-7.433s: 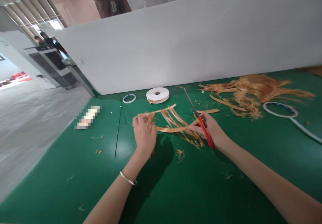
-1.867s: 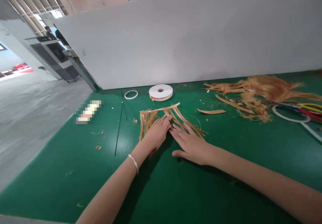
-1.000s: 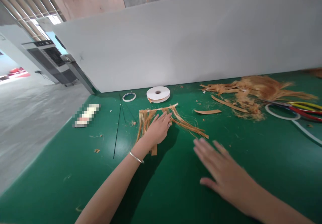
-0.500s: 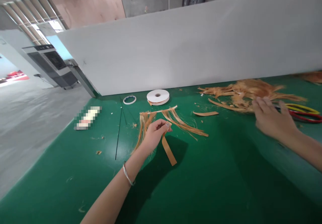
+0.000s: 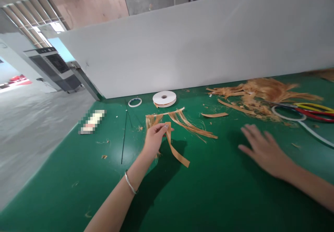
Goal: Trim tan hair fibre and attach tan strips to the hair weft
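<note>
No legible text, no readable labels, brands; no readable numbers

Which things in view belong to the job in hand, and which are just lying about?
Likely in the job:
Tan strip, in the grip of the left hand
Fringe, beside that hand
Scissors, lying to the right, probably a tool
White spool, perhaps

Apparently just lying about:
Small tape ring
Black rod
Fibre pile
Short tan piece

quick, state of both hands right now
Left hand: closed, holding a tan ribbon strip.
Right hand: open, slightly blurred, nothing visible in it.
</note>
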The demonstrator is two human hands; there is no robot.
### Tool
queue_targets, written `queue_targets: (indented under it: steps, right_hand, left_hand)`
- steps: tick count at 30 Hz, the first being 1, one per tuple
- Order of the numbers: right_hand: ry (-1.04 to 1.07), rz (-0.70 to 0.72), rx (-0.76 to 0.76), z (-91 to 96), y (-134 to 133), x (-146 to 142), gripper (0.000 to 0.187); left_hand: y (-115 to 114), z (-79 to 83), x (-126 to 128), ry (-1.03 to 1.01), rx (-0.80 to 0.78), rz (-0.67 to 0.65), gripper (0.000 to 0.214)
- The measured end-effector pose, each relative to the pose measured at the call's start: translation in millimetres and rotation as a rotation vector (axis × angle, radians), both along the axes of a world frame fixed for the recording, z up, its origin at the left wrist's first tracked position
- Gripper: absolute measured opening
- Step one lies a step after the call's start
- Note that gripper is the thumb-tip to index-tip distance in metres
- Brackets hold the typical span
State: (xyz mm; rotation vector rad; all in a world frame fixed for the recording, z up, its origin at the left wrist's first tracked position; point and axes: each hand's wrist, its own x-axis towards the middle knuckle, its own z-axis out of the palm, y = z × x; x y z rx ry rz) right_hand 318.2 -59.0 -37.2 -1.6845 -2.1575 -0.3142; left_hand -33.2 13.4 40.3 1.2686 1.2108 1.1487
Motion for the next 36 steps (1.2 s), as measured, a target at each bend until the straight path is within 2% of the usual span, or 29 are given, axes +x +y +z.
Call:
queue_targets:
  steps: [2, 3, 5, 7, 11, 14, 22, 27, 36]
  right_hand:
    - [0.012, -0.149, 0.126, 17.2, 20.3, 24.9, 0.051]
    - [0.018, -0.147, 0.160, 27.6, 27.8, 26.1, 0.047]
    - [0.074, -0.075, 0.173, 45.5, 38.5, 6.1, 0.038]
    - [0.252, 0.044, 0.142, 54.9, 47.0, -34.7, 0.024]
    - [0.541, 0.320, -0.378, 53.8, 64.4, -118.9, 0.023]
    - [0.617, 0.430, -0.582, 48.6, 74.7, -148.2, 0.023]
    - [0.726, 0.525, -0.721, 42.9, 93.3, -150.5, 0.012]
    - [0.749, 0.529, -0.710, 43.9, 104.6, -153.2, 0.010]
    - [0.787, 0.539, -0.713, 40.0, 107.4, -146.4, 0.010]
  left_hand:
    - [-2.4, -2.1, 2.0, -0.025, -0.003, -0.003, 0.021]
    - [-3.3, -3.8, 4.1, -0.041, -0.002, -0.015, 0.019]
    - [-4.4, -7.9, 10.1, -0.058, -0.001, -0.057, 0.015]
    - [-4.8, -12.1, 16.4, -0.045, -0.008, -0.124, 0.013]
    - [-5.5, -17.4, 19.6, 0.074, -0.076, -0.374, 0.018]
    - [-4.1, -19.5, 12.2, 0.191, -0.123, -0.505, 0.024]
    - [17.4, -21.7, 3.5, 0.182, -0.223, -0.558, 0.025]
    - [31.9, -20.0, 6.0, 0.190, -0.268, -0.577, 0.029]
    - [46.7, -24.5, 8.4, 0.228, -0.351, -0.740, 0.024]
